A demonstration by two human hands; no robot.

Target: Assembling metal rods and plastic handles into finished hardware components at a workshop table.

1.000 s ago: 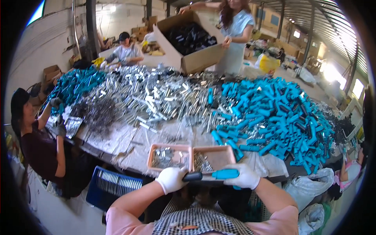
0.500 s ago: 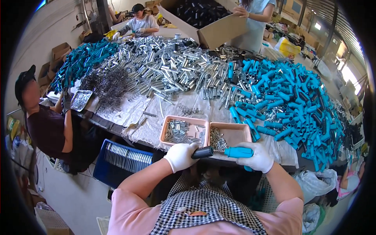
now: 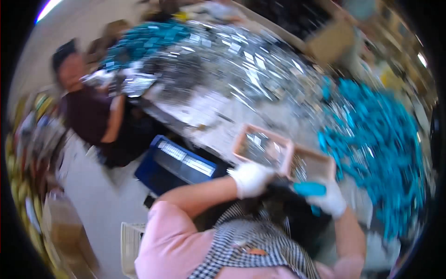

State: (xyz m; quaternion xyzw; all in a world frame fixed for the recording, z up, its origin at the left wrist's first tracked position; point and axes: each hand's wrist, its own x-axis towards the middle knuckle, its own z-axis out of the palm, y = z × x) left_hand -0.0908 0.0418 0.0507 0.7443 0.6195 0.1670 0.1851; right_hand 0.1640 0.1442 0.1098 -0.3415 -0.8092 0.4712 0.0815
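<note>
Both hands wear white gloves and are smeared by motion. My left hand [image 3: 252, 179] is closed on a short black tube [image 3: 279, 182], which shows only as a dark blur beside the fingers. In my right hand [image 3: 331, 200] is a teal plastic tube-shaped part [image 3: 310, 189], its near end pointing toward the black tube. The two parts are close together over the table's near edge. Just beyond them lie two pink trays: the left one [image 3: 238, 144] holds slim silvery pieces, and the right one [image 3: 331, 167] has small metal bits along its left side.
A large pile of teal parts [image 3: 376, 144] covers the right of the table. Silvery tubes [image 3: 251, 65] heap across the middle, with another teal pile [image 3: 144, 42] far left. A blue crate [image 3: 155, 160] of metal rods stands left of me; a person [image 3: 88, 107] works beyond it.
The whole view has turned and blurred, so table and trays appear shifted right and tilted. Both hands still hold the same parts near each other.
</note>
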